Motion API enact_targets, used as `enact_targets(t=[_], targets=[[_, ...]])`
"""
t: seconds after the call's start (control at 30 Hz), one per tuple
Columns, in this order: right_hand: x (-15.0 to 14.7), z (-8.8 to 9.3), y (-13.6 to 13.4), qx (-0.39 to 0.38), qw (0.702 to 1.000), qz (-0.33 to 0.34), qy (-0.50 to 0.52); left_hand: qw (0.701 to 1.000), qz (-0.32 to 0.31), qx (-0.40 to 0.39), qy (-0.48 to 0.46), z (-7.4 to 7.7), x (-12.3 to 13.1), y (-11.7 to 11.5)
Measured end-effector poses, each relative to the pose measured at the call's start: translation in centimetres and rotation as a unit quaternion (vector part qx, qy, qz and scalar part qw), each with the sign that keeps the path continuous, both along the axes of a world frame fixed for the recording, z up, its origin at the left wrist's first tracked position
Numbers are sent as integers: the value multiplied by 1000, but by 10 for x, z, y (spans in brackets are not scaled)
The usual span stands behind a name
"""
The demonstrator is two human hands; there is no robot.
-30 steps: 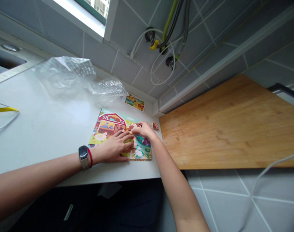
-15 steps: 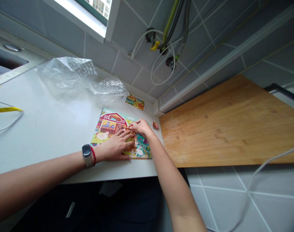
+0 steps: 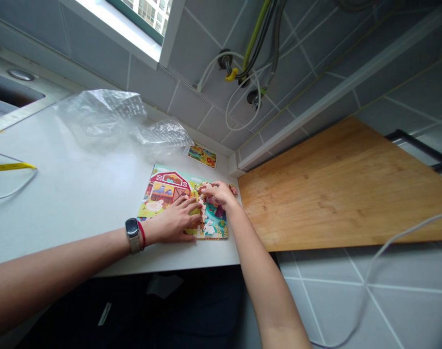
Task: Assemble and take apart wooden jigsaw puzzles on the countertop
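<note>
A children's jigsaw puzzle (image 3: 166, 191) with a red barn and farm animals lies on the white countertop. My left hand (image 3: 175, 220), with a black watch and red band on its wrist, rests on the lower middle of the puzzle with fingers apart. My right hand (image 3: 215, 194) is over the puzzle's upper right, its fingertips pinching what looks like a brown jigsaw piece (image 3: 205, 186). A small loose jigsaw piece (image 3: 233, 189) sits just past the puzzle's right edge, partly hidden by that hand. A small picture card (image 3: 202, 156) lies beyond the puzzle.
Crumpled clear plastic wrap (image 3: 111, 116) lies behind the puzzle on the white countertop (image 3: 78, 194). A steel sink (image 3: 9, 92) is at far left, a yellow strip (image 3: 13, 166) lies near it, and a wooden board (image 3: 337, 189) is on the right. Hoses (image 3: 257, 48) run along the tiled wall.
My right hand has shifted slightly right and now covers more of the loose piece. My left hand stays on the puzzle, and the view has moved a little.
</note>
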State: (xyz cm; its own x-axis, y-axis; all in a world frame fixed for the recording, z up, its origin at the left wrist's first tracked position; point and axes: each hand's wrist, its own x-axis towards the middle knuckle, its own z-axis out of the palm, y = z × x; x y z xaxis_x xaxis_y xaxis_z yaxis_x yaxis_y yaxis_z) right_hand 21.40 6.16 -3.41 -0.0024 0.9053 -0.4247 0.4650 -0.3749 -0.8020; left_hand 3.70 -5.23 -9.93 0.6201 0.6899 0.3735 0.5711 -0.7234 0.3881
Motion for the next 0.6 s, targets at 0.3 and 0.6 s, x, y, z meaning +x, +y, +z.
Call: enact_targets(t=[0.3,0.6], targets=[[18,12,-10,-1,998,13,63,1000,8,-12,-27,6,2,-1],[32,14,-20,-1,991,27,128,997,26,-27,-74,17,-2,6]])
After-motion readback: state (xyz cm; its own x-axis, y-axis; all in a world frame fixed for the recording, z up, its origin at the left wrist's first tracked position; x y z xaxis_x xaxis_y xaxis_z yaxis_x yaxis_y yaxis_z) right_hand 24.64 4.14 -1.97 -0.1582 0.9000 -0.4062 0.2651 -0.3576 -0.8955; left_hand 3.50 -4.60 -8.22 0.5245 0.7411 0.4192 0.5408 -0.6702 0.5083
